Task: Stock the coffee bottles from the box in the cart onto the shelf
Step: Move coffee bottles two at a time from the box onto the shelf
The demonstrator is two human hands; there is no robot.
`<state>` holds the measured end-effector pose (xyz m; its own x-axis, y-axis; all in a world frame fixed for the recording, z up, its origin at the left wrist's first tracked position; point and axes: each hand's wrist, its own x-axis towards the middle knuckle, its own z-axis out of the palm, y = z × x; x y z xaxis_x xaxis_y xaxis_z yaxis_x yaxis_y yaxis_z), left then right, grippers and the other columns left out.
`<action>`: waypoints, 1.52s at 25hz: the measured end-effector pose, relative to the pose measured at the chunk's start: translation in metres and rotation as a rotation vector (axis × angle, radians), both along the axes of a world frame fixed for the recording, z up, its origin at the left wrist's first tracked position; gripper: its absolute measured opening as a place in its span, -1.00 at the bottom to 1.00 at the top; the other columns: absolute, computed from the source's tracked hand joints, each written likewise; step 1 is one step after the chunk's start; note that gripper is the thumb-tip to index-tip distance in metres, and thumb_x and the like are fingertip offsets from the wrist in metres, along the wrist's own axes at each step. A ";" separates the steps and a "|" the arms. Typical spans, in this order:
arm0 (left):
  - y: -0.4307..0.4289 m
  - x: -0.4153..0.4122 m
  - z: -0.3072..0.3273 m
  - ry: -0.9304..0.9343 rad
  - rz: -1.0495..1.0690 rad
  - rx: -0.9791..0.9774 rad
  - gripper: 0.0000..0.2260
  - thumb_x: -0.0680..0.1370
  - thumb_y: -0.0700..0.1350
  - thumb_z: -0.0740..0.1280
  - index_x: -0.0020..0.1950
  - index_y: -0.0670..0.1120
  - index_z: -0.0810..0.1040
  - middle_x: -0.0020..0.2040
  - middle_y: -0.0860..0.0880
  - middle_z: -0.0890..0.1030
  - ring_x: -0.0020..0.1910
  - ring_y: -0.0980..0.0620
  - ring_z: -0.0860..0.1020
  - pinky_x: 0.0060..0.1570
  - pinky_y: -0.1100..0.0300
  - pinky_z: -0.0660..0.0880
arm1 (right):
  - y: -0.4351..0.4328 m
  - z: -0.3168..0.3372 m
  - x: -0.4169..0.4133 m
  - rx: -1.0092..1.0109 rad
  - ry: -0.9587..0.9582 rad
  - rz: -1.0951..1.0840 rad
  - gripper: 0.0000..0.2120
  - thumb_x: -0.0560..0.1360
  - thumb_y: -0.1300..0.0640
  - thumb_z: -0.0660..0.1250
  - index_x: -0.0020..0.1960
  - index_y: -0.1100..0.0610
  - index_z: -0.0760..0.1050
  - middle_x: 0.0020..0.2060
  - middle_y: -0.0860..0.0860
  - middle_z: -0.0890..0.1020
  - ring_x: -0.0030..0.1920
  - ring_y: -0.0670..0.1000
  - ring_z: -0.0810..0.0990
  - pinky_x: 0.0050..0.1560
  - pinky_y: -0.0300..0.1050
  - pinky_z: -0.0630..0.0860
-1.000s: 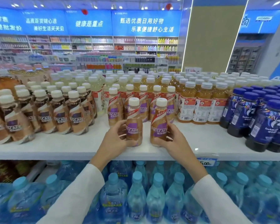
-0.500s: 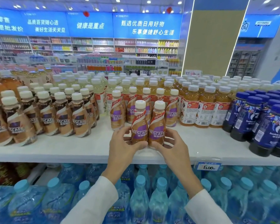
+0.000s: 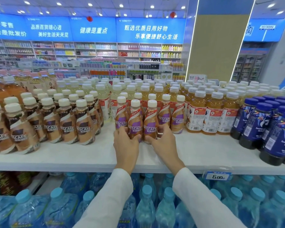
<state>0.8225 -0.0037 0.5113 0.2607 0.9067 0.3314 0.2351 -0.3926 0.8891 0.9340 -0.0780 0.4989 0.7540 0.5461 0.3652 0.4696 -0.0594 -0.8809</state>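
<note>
Coffee bottles with brown labels (image 3: 67,127) stand in packed rows at the left end of the shelf (image 3: 204,150), reaching close to its front edge. Just right of them, near the middle, your left hand (image 3: 126,143) curls round the base of the left purple-label bottle (image 3: 135,122), thumb at the front. Your right hand (image 3: 164,142) curls the same way round the right purple-label bottle (image 3: 150,122). Both bottles stand upright on the shelf, touching each other and pushed against the purple-label row (image 3: 164,112) behind them.

By the look of it, this pair is placed and only wants letting go. A broad strip of bare shelf lies in front of the purple block, so you seem to have room for more rows there. The cart and its box are out of view, so you cannot tell how many bottles are left to bring.

Right of your hands come amber drink bottles (image 3: 212,117), then dark blue bottles (image 3: 273,129) at the shelf's right end. The shelf is plain white, with a price tag (image 3: 218,176) clipped to its front edge towards the right. Blue-capped water bottles (image 3: 146,203) sit on the level below. Around you is a shop, with stocked racks along the back wall under blue banners (image 3: 92,29), spotlights in the ceiling, and a yellowish pillar (image 3: 217,46) on the right.
</note>
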 end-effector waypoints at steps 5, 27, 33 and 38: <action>0.000 0.013 0.003 0.040 0.036 0.028 -0.67 0.54 -0.10 0.46 0.25 -0.08 0.46 0.23 -0.09 0.52 0.19 -0.05 0.52 0.15 0.13 0.48 | 0.013 -0.004 0.009 0.009 -0.003 -0.025 -0.50 0.40 0.06 0.57 0.22 -0.04 0.38 0.14 -0.08 0.59 0.13 -0.04 0.60 0.18 -0.02 0.60; 0.010 0.023 -0.001 0.022 0.031 -0.004 -0.59 0.54 -0.03 0.47 0.32 -0.04 0.42 0.28 -0.08 0.51 0.22 -0.05 0.53 0.25 -0.06 0.55 | 0.025 -0.009 0.022 0.011 -0.013 -0.009 -0.49 0.46 0.06 0.53 0.28 -0.05 0.33 0.23 -0.04 0.55 0.21 -0.03 0.58 0.19 -0.10 0.56; 0.013 0.024 -0.002 0.035 0.039 -0.006 -0.57 0.53 0.00 0.47 0.33 -0.04 0.42 0.29 -0.08 0.51 0.23 -0.06 0.53 0.26 -0.06 0.54 | 0.024 -0.010 0.022 -0.004 -0.012 -0.003 -0.48 0.47 0.04 0.51 0.30 -0.06 0.32 0.26 -0.05 0.54 0.24 -0.02 0.56 0.23 -0.11 0.53; 0.013 0.019 -0.007 0.089 -0.006 0.010 -0.58 0.54 0.06 0.44 0.31 -0.04 0.43 0.29 -0.06 0.53 0.22 -0.06 0.54 0.26 0.00 0.52 | -0.001 -0.003 0.011 -0.036 -0.043 0.040 -0.49 0.49 -0.01 0.48 0.37 -0.03 0.37 0.28 -0.08 0.56 0.25 -0.04 0.55 0.28 -0.03 0.53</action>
